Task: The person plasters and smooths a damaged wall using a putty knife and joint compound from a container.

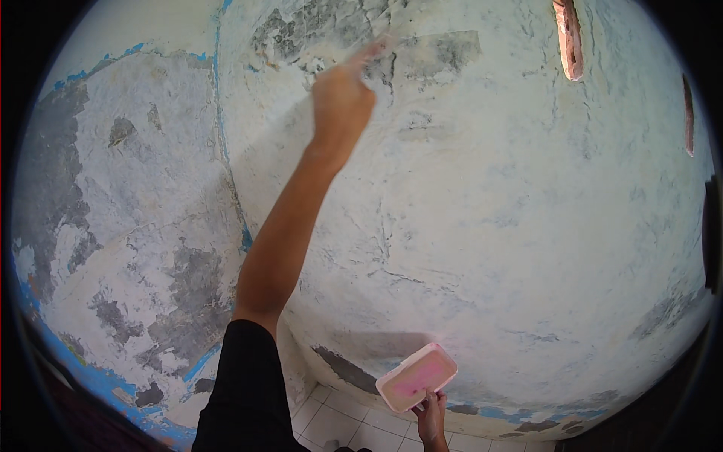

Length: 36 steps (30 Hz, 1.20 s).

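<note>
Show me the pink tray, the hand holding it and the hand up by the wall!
Pink tray [406,365]: head view, its upper rim.
Right hand [431,418]: head view, middle of the hand.
Left hand [343,103]: head view, middle of the hand.

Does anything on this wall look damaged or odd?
Yes. The wall has a rough, dark grey patch near the raised left hand, plus cracks lower down. At upper right, two narrow reddish gouges stand out most, breaking the pale surface.

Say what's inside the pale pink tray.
Inside the tray: patchy pink material over a paler surface; paste or stain, can't tell. The right hand covers a bit of the near edge with its thumb; what's beneath that is hidden.
</note>
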Each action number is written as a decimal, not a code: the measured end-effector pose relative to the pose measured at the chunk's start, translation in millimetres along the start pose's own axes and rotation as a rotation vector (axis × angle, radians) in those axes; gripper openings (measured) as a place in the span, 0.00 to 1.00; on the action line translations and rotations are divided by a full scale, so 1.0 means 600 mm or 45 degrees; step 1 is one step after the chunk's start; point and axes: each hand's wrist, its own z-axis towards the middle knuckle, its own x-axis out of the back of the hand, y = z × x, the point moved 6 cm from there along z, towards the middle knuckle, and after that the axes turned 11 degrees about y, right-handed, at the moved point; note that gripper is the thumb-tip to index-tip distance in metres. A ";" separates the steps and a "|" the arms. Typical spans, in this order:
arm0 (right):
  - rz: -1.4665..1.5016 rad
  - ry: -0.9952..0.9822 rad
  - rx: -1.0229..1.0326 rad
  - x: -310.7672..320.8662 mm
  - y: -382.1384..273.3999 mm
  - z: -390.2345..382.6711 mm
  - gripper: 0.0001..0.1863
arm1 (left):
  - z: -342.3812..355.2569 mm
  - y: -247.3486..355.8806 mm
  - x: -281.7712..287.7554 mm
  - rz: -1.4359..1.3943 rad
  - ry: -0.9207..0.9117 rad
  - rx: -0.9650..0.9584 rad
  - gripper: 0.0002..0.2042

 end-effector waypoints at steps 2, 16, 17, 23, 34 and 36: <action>0.005 0.003 -0.015 -0.001 0.007 0.003 0.27 | -0.032 0.048 -0.020 -0.082 -0.005 -0.125 0.29; 0.037 0.009 -0.031 0.019 0.009 -0.001 0.30 | -0.207 0.023 -0.084 0.165 -0.035 -0.661 0.36; 0.040 0.026 -0.053 0.021 0.012 -0.001 0.30 | -0.240 0.027 -0.088 0.165 -0.042 -0.659 0.36; 0.010 0.043 0.011 0.029 -0.007 -0.005 0.29 | -0.354 0.062 -0.026 -0.067 -0.488 -0.611 0.36; 0.000 0.042 0.041 0.030 -0.008 -0.016 0.29 | -0.110 -0.002 0.006 0.006 -0.013 0.101 0.28; 0.001 0.081 0.013 0.029 -0.002 -0.018 0.29 | -0.154 0.055 -0.027 0.056 -0.046 -0.142 0.34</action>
